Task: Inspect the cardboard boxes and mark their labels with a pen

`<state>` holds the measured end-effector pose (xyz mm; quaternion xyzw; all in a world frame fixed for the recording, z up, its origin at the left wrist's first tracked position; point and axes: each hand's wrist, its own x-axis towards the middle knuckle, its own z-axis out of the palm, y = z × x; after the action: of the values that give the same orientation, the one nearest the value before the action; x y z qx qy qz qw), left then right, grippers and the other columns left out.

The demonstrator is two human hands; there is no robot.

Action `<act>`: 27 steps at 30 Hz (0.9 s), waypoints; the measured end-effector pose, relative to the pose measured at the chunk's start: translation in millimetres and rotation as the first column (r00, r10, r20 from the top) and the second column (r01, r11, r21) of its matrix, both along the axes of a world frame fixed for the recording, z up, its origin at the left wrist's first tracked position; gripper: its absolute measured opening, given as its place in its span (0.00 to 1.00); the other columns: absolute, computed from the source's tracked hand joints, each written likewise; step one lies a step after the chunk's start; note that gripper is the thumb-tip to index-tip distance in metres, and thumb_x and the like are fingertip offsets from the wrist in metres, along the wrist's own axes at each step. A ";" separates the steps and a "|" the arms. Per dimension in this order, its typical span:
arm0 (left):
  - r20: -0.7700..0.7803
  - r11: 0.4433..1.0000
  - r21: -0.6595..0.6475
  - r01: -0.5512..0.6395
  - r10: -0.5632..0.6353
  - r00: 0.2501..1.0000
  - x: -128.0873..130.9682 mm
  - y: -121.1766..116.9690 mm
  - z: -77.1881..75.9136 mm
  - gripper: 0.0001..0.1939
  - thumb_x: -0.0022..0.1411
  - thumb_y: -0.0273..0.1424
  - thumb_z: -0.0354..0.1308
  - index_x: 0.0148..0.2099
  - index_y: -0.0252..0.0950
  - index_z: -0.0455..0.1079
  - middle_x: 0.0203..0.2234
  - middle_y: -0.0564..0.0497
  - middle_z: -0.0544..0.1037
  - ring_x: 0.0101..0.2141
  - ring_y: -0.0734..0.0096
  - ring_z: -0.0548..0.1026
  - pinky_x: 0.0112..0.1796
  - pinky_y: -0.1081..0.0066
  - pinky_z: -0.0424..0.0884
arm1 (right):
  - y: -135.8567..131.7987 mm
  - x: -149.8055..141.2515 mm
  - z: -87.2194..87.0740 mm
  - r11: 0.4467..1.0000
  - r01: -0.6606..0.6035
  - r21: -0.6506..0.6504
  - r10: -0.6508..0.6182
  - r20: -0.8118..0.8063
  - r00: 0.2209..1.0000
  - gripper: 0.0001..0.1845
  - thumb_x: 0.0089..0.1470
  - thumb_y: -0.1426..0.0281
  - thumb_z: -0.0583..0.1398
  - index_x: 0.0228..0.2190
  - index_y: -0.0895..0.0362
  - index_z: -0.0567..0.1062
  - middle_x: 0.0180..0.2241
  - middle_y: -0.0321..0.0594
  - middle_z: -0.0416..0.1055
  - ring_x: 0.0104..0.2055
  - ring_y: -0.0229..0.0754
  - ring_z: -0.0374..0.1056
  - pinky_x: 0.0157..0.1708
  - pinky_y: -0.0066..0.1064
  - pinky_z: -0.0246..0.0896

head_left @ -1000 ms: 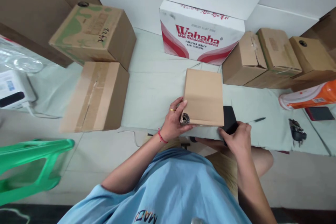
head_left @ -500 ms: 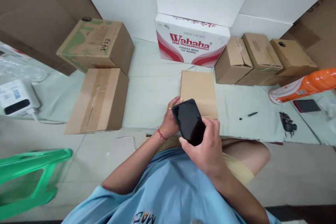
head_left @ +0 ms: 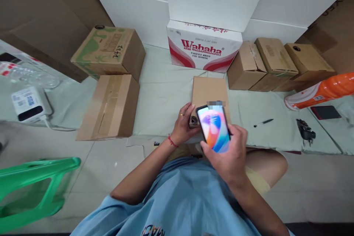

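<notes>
In my right hand [head_left: 232, 155] is a smartphone [head_left: 214, 129], gripped along its lower edges. Its screen glows with a colourful picture, and a blurred patch covers its top. My left hand [head_left: 184, 127] is closed, fingers and thumb curled around a small dark round thing [head_left: 194, 121] whose kind I cannot make out. This thing is at the near left corner of a flat brown cardboard box [head_left: 208, 88], and the fingers lie against or just beside that corner. The phone hides the box's near right part.
A white Wahaba-style printed carton, reading Wahaha [head_left: 204, 49], stands behind. Brown boxes sit at left [head_left: 107, 107] and right [head_left: 246, 66]. Rightward lie a pen [head_left: 263, 122], keys [head_left: 305, 131], an orange bottle [head_left: 323, 90] and a dark red-edged phone [head_left: 326, 112]. A green stool [head_left: 49, 188] stands at lower left.
The phone's screen has gone from black to lit. My right hand has shifted it rightward, uncovering my left hand and the small dark round thing.
</notes>
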<state>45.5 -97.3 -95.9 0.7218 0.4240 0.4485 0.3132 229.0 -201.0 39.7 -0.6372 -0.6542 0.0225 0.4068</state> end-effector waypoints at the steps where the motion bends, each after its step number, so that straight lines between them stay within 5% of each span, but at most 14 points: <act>1: -0.022 0.999 0.034 0.012 -0.012 1.000 -4.2 -0.1 4.7 0.52 0.62 0.45 0.75 0.80 0.47 0.54 0.74 0.34 0.61 0.73 0.37 0.63 0.69 0.37 0.67 | 1.7 13.9 -0.9 0.998 0.062 0.020 -0.062 0.002 0.998 0.40 0.54 0.48 0.72 0.58 0.55 0.67 0.52 0.52 0.67 0.56 0.60 0.69 0.56 0.59 0.73; 3: -0.048 0.995 0.080 0.053 -0.049 0.998 -15.8 0.8 14.8 0.52 0.64 0.45 0.75 0.80 0.50 0.52 0.73 0.35 0.62 0.72 0.40 0.65 0.68 0.40 0.69 | 6.4 46.4 -6.4 0.976 0.219 -0.005 -0.219 0.007 0.976 0.43 0.52 0.44 0.72 0.57 0.56 0.67 0.53 0.54 0.66 0.58 0.62 0.68 0.58 0.61 0.70; 7: -0.114 0.991 0.087 0.098 -0.088 0.990 -46.0 3.3 31.3 0.46 0.69 0.41 0.70 0.81 0.52 0.52 0.69 0.39 0.70 0.68 0.47 0.72 0.66 0.47 0.73 | 17.1 107.6 -29.8 0.858 0.439 -0.265 -0.438 0.068 0.897 0.46 0.45 0.40 0.71 0.55 0.56 0.69 0.54 0.55 0.64 0.58 0.67 0.68 0.56 0.64 0.69; 13: -0.151 0.984 -0.085 -0.155 0.141 0.978 -72.2 -12.1 34.1 0.37 0.71 0.40 0.66 0.76 0.43 0.59 0.62 0.37 0.77 0.55 0.53 0.83 0.57 0.51 0.81 | 33.5 136.0 -69.9 0.709 0.460 -0.534 -0.425 0.197 0.884 0.48 0.44 0.42 0.70 0.57 0.61 0.72 0.54 0.59 0.66 0.45 0.62 0.72 0.51 0.60 0.72; 16: -0.241 0.982 -0.080 -0.174 0.150 0.959 -69.1 -22.9 30.8 0.23 0.71 0.40 0.65 0.64 0.41 0.74 0.60 0.38 0.78 0.58 0.50 0.80 0.59 0.49 0.79 | 41.6 129.8 -76.6 0.769 0.395 -0.503 -0.339 0.202 0.919 0.48 0.50 0.39 0.67 0.58 0.64 0.72 0.55 0.65 0.67 0.54 0.69 0.70 0.56 0.65 0.68; 20: -0.331 0.965 -0.019 -0.260 0.239 0.913 -58.7 -28.6 28.9 0.15 0.72 0.40 0.63 0.55 0.39 0.78 0.55 0.39 0.80 0.54 0.51 0.80 0.56 0.51 0.80 | 52.3 101.5 -59.7 0.918 0.180 -0.353 -0.170 0.058 0.984 0.44 0.62 0.40 0.61 0.62 0.62 0.72 0.64 0.69 0.66 0.70 0.72 0.59 0.67 0.71 0.57; 24: -0.327 0.915 0.013 -0.404 0.386 0.863 -64.8 -25.8 33.7 0.10 0.73 0.38 0.61 0.48 0.39 0.78 0.47 0.43 0.82 0.49 0.54 0.80 0.52 0.54 0.78 | 71.7 45.6 -34.4 0.859 -0.280 -0.429 0.102 -0.393 0.914 0.36 0.69 0.46 0.58 0.68 0.54 0.68 0.64 0.57 0.73 0.66 0.58 0.71 0.63 0.56 0.70; 27: -0.269 0.803 0.106 -0.586 0.591 0.761 -84.5 -28.6 44.6 0.08 0.74 0.36 0.60 0.42 0.39 0.76 0.40 0.46 0.81 0.44 0.57 0.80 0.48 0.57 0.76 | 94.2 -0.7 -31.0 0.845 -0.402 -0.352 0.197 -0.494 0.847 0.38 0.64 0.51 0.65 0.67 0.57 0.67 0.61 0.56 0.75 0.64 0.56 0.73 0.62 0.51 0.72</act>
<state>-39.0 -125.9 -51.3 0.6120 0.6664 0.4171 0.0857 228.3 -106.8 8.8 -0.5774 -0.6162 0.3785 0.3791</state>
